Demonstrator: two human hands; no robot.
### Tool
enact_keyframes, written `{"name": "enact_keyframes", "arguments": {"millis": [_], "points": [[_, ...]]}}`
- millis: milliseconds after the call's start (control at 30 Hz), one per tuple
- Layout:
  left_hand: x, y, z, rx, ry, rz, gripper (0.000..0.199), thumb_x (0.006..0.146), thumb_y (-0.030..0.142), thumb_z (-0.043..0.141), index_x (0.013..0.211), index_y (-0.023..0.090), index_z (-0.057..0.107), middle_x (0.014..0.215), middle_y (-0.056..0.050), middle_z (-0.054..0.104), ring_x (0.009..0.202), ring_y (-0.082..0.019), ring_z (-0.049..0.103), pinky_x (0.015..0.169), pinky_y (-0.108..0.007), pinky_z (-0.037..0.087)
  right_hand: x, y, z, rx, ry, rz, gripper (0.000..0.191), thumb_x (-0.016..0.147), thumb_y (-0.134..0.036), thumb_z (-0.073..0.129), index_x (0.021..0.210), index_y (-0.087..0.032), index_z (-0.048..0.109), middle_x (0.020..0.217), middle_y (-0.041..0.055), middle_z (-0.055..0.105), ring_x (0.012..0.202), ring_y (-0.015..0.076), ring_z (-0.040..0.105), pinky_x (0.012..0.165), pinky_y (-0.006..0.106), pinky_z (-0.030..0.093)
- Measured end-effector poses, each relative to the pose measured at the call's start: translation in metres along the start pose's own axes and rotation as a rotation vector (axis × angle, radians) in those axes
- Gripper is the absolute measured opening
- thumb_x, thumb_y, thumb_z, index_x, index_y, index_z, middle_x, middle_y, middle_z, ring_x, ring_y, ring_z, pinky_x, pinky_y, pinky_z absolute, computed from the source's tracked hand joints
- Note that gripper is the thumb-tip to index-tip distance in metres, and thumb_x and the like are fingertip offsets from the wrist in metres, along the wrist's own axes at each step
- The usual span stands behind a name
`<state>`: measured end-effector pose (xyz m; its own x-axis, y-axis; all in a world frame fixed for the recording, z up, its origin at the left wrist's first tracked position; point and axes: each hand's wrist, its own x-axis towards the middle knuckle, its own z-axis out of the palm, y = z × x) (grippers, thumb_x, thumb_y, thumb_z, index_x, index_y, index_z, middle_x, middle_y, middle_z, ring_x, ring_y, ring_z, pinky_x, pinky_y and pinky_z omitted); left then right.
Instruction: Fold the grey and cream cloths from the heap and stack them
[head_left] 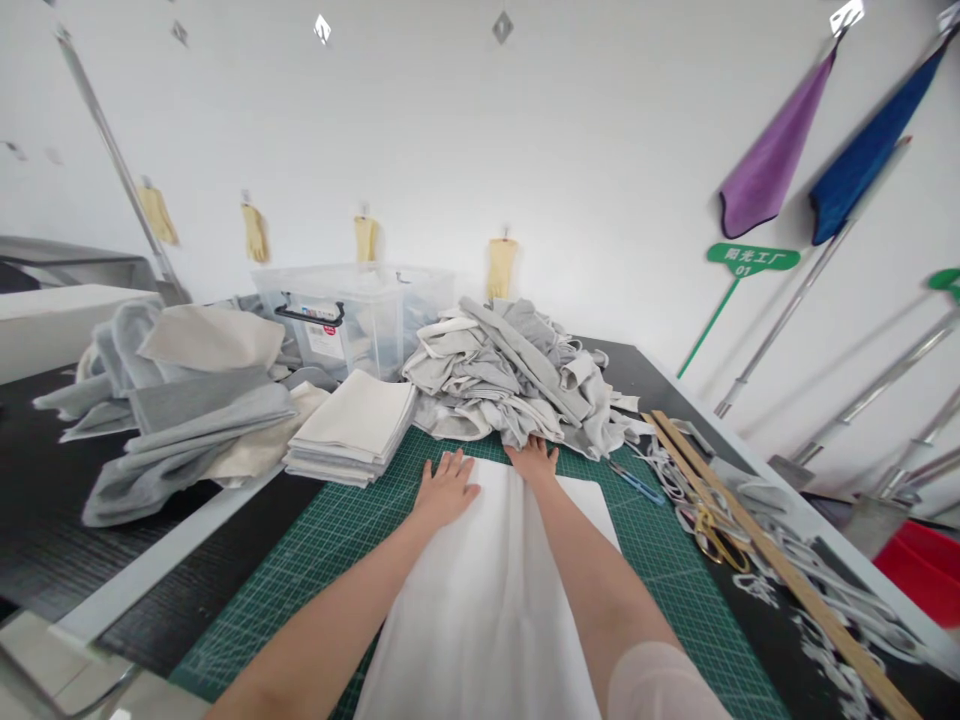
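My left hand lies flat on the far left corner of the white cloth, its fingers spread. My right hand presses on the far edge, fingers also parted; I can't tell whether their tips touch the heaped grey fabric just beyond. The cloth lies on the green cutting mat over the black tabletop, running from my 2 hands towards me. A stack of folded cloths sits to the left, and blue-handled scissors lie right of my right hand, near 2 wooden strips.
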<state>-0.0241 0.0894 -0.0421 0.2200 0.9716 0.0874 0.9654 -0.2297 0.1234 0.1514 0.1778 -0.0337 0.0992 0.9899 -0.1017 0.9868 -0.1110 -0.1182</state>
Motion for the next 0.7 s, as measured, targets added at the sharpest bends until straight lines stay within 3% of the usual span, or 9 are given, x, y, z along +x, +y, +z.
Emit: {"name": "enact_keyframes", "arguments": {"millis": [333,467,567,633,700], "points": [[0.0,0.001,-0.004,-0.007,-0.038,-0.024,0.053,0.077,0.048,0.021,0.126,0.027,0.022,0.135,-0.001,0.012,0.122,-0.023,0.01,0.094,-0.047,0.009,-0.026,0.02,-0.008,-0.001,-0.074,-0.141,0.061,0.076,-0.049,0.021,0.129,-0.02,0.01,0.137,0.0027,0.007,0.123,0.0174,0.003,0.094,0.043,0.008],[-0.002,0.002,-0.004,-0.003,-0.044,-0.038,0.052,0.077,0.047,0.021,0.126,0.027,0.022,0.135,-0.001,0.012,0.122,-0.023,0.009,0.094,-0.047,0.009,-0.049,0.026,-0.015,0.0,-0.048,-0.141,0.054,0.076,-0.046,0.028,0.124,-0.021,0.027,0.132,0.0048,0.025,0.119,0.0197,0.022,0.091,0.039,0.021],[-0.004,0.002,-0.003,-0.004,-0.017,-0.03,0.052,0.077,0.047,0.021,0.125,0.027,0.023,0.135,-0.001,0.013,0.122,-0.023,0.01,0.094,-0.046,0.01,-0.071,0.029,-0.02,0.004,0.038,-0.085,0.046,0.081,-0.037,0.016,0.114,-0.02,0.044,0.118,0.0084,0.045,0.105,0.0219,0.042,0.081,0.037,0.033],[-0.004,0.002,-0.002,-0.008,-0.006,-0.026,0.052,0.077,0.048,0.021,0.125,0.027,0.023,0.135,-0.002,0.014,0.122,-0.023,0.011,0.094,-0.047,0.011,-0.085,0.028,-0.021,0.01,0.109,-0.089,0.05,0.083,-0.031,0.007,0.11,-0.02,0.048,0.113,0.0073,0.05,0.102,0.0206,0.045,0.079,0.034,0.035],[-0.004,0.002,-0.001,-0.01,-0.002,-0.026,0.052,0.077,0.048,0.022,0.125,0.027,0.024,0.135,-0.002,0.015,0.121,-0.023,0.012,0.093,-0.047,0.011,-0.095,0.023,-0.022,0.02,0.164,-0.16,0.046,0.083,-0.029,0.011,0.112,-0.024,0.046,0.117,0.001,0.047,0.105,0.0165,0.042,0.083,0.028,0.034]]}}
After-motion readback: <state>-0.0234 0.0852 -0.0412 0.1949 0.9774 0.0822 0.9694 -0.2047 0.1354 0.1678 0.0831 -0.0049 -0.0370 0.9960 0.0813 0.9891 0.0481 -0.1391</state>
